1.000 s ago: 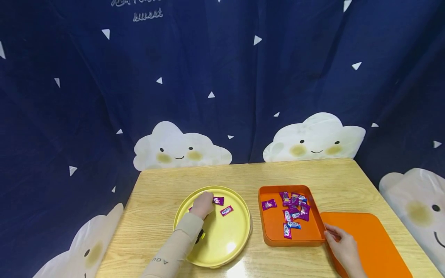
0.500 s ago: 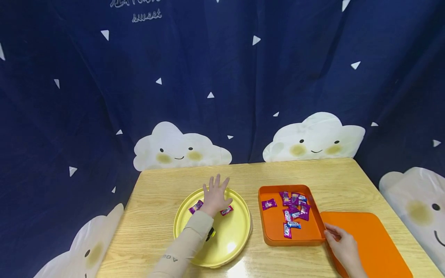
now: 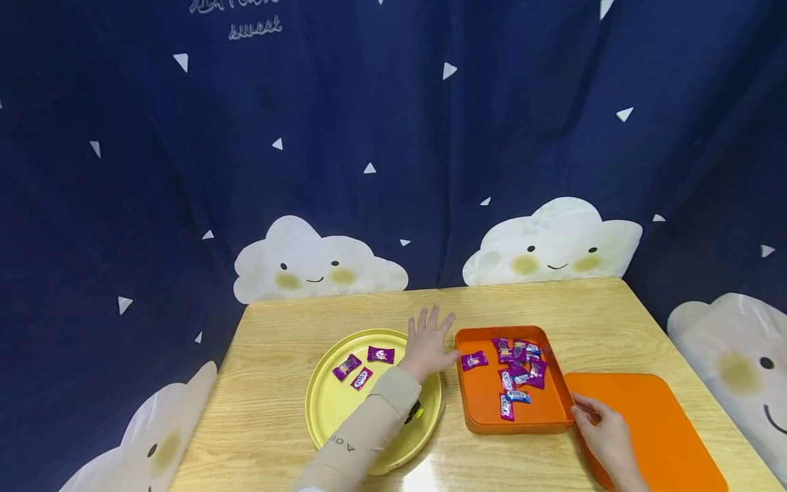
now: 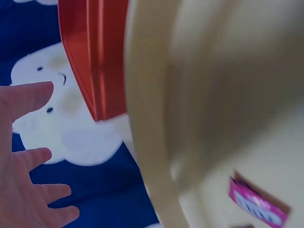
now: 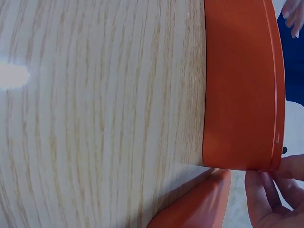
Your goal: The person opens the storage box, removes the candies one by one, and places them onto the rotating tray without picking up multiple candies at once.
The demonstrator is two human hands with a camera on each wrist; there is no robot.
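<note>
My left hand (image 3: 428, 347) reaches over the right rim of the round yellow tray (image 3: 316, 417), fingers spread and straight, holding nothing. On the tray lie purple-wrapped candies (image 3: 380, 354) and a smaller pink-red candy (image 3: 361, 378); my forearm hides part of the tray. In the left wrist view, a pink candy (image 4: 256, 204) shows inside the tray's wall. Beside the tray sits a square orange box (image 3: 482, 410) with several purple, red and blue wrapped candies (image 3: 516, 372). My right hand (image 3: 605, 434) grips the box's near right corner between thumb and fingers, as the right wrist view shows.
A flat orange lid (image 3: 660, 427) lies on the wooden table (image 3: 277, 321) to the right of the box, under my right hand. Behind the table hangs a dark blue curtain (image 3: 344, 198) with clouds and triangles.
My left hand has risen off the tray, opened its fingers and moved right toward the orange box, uncovering candies on the tray's left side. My right hand has stayed at the box corner.
</note>
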